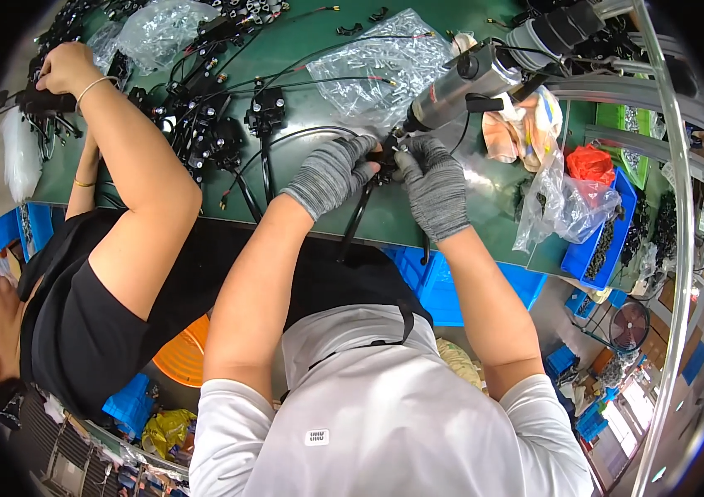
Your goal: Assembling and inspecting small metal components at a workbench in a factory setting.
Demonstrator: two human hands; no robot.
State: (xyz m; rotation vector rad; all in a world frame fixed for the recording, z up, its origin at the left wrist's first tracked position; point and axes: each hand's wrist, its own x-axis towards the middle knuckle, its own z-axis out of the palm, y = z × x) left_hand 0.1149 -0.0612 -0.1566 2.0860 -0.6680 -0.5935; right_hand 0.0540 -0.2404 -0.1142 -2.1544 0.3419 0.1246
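Observation:
My left hand (331, 176), in a grey knit glove, is closed with thumb and fingers on a small black part with cables (383, 164) at the table's front edge. My right hand (435, 186), gloved alike, grips the same part from the other side, its fingers bent. Black cables (358, 217) hang from the part over the edge. A silver and black cylindrical power driver (455, 91) slants in from the upper right, its tip reaching down to the part between my hands. Exact finger contact there is partly hidden.
Similar black cabled assemblies (267, 112) lie left of my hands. A clear bag of screws (381, 66) lies behind. To the right are a crumpled cloth (524, 128), a plastic bag (563, 199) and a blue bin (599, 253). A co-worker's arm (140, 153) reaches over the table at left.

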